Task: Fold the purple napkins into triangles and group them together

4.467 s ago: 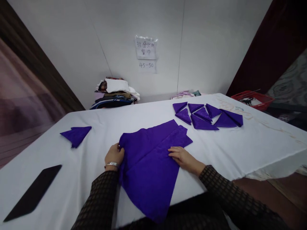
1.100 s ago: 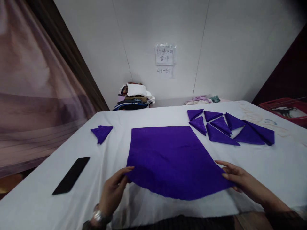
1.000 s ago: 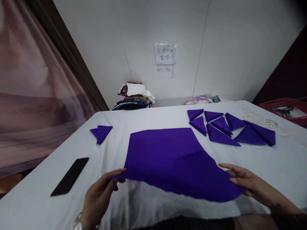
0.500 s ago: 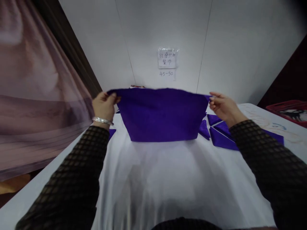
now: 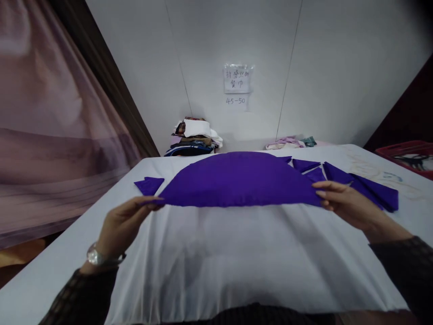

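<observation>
A purple cloth napkin [image 5: 237, 180] is stretched between my two hands above the white-covered table [image 5: 243, 253]. My left hand [image 5: 123, 221] pinches its near left corner between thumb and fingers. At the near right corner, my right hand [image 5: 348, 203] grips the edge the same way. The napkin's far part billows up in a dome, and its near edge runs almost straight. Beyond my left hand lies a small folded purple napkin [image 5: 150, 185]. Several folded purple napkins [image 5: 365, 187] lie around and beyond my right hand, partly covered by it and the stretched cloth.
A stack of folded cloths [image 5: 194, 137] stands at the back against the wall [image 5: 257, 36], with crumpled fabric [image 5: 287, 142] to its right. A handwritten sign [image 5: 237, 80] hangs above. A red basket [image 5: 406, 151] is at far right, a pinkish curtain [image 5: 61, 135] at left.
Both hands have come down and toward me, and farther apart, still holding the napkin. It hung upright before; now it spreads out and billows, and the cloth stack behind shows.
</observation>
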Demonstrator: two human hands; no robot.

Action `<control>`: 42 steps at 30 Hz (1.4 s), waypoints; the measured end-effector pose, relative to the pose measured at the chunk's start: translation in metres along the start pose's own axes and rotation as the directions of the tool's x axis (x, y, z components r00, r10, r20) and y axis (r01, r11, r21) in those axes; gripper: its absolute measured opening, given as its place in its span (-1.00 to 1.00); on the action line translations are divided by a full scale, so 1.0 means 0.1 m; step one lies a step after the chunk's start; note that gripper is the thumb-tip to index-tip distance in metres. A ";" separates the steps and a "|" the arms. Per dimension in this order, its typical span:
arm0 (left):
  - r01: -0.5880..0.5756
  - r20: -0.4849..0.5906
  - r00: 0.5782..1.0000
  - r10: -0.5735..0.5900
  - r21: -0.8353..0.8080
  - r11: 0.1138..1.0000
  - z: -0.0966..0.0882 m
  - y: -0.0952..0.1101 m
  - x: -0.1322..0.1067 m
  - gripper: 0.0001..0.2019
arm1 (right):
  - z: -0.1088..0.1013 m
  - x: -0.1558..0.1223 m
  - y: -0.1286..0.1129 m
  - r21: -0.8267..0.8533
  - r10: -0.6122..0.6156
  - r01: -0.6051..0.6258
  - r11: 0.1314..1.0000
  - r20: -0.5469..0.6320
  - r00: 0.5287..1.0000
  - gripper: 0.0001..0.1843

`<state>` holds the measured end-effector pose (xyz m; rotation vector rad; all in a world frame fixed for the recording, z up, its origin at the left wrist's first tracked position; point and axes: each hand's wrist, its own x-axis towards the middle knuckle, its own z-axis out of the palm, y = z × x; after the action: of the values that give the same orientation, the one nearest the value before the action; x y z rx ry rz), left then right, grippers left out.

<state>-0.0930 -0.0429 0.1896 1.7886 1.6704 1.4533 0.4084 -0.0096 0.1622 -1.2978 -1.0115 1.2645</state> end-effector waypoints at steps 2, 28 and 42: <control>0.114 0.124 0.986 -0.113 -0.005 0.993 0.02 -0.14 -0.23 -0.73 | -0.08 -0.10 0.31 -0.030 0.084 -0.084 0.996 0.007 0.996 -0.64; 0.456 0.217 0.861 -0.459 0.069 0.887 0.46 -0.93 -0.29 -0.60 | 0.15 0.20 1.00 -0.168 0.019 -0.006 0.986 0.077 0.997 -0.46; 0.435 0.154 0.834 -0.530 0.407 0.803 1.00 -1.62 0.26 -0.69 | 0.57 1.49 1.37 -0.789 -0.240 0.207 0.578 0.079 0.968 -0.61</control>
<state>-0.1111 0.0655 0.0319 1.4528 2.1363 0.6886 0.3546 0.1256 0.0096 -1.7623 -1.7717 0.5519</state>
